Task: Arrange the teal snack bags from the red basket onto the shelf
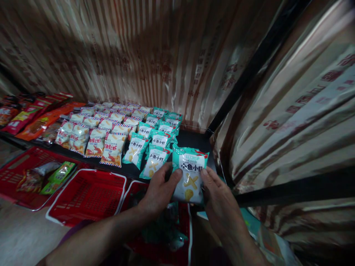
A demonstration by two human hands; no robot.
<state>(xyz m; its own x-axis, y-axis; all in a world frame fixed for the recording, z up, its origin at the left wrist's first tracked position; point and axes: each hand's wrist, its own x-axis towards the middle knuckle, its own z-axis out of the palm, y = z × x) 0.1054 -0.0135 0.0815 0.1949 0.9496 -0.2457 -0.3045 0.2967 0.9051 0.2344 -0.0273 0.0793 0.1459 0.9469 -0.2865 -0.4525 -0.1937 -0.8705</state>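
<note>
A teal-and-white snack bag [189, 177] is held upright between my two hands, over the front edge of a black shelf [191, 139]. My left hand [161, 186] grips its left side, thumb on the front. On the right side my right hand [217, 188] closes round the bag's edge; its fingers behind are hidden. Matching teal bags [155, 159] stand in two columns on the shelf, just left of the held one. Farther left, white snack bags with striped edges [112, 147] stand in several rows.
Orange and red packets [41, 120] lie at the shelf's far left. Below are red baskets: one [88, 194] in the middle, one with packets [58, 177] at left, one with teal bags [166, 229] under my arms. Striped sheeting [166, 55] hangs behind; a black post [244, 81] slants at right.
</note>
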